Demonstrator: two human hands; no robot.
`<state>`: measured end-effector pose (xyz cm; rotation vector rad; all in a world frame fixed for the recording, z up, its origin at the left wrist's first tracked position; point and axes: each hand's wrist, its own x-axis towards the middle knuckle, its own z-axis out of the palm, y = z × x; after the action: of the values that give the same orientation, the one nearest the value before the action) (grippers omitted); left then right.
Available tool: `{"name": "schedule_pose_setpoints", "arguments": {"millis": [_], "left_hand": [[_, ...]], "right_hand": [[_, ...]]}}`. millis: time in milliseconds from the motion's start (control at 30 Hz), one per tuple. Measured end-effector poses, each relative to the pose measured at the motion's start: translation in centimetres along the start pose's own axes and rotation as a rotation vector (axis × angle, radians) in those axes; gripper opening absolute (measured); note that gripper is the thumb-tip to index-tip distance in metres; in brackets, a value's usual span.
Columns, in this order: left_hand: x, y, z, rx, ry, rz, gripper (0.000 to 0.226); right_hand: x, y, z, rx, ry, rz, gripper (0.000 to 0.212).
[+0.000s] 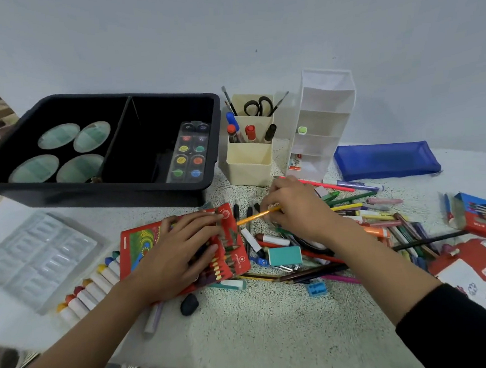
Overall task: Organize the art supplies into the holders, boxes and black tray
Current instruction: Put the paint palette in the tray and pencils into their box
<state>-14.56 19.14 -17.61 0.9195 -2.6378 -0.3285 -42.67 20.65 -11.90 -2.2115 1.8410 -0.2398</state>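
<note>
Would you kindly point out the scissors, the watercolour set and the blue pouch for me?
scissors [259,105], head view, on the black handles.
watercolour set [189,154], head view, on its middle.
blue pouch [385,159], head view, on its middle.

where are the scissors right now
In the head view the scissors stand handles up in the back compartment of the cream holder, just right of the black tray and left of the white holder.

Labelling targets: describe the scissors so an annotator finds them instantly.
Start at the black tray; the cream holder stands just right of it. The scissors sit handles-up in its rear compartment, black loops beside thin paintbrushes.
</note>
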Motion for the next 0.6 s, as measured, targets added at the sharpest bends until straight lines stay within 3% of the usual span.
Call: {"name": "schedule_pose_setpoints", "arguments": {"millis": [133, 367, 467, 533, 600], "left_hand": [[-0.1, 0.2, -0.1, -0.006, 0.001, -0.012, 0.036], [-0.1, 0.2, -0.1, 0.008, 0.002, -0.014, 0.036], [-0.1, 0.2, -0.1, 0.003, 0.003, -0.019, 0.036], [-0.1, 0.2, -0.1, 0.004, 0.01, -0.014, 0.034], [-0.1, 0.3, -0.1, -0.006, 0.011, -0.015, 0.033]], "right_hand": [[-1.3, 1.1, -1.8, 0.06, 0.193, 0.06, 0.011], [-2.5, -2.9, -0.7, 0.605, 0.452, 0.066, 0.003], [-2.4, -4.0, -0.4, 1.006, 0.552, 0.167, 0.006], [-2.4, -4.4, -0.4, 1.368, 0.54, 0.264, 0.003], [-2.0, -4.4, 0.3, 1.565, 0.467, 0.353, 0.003]]}}
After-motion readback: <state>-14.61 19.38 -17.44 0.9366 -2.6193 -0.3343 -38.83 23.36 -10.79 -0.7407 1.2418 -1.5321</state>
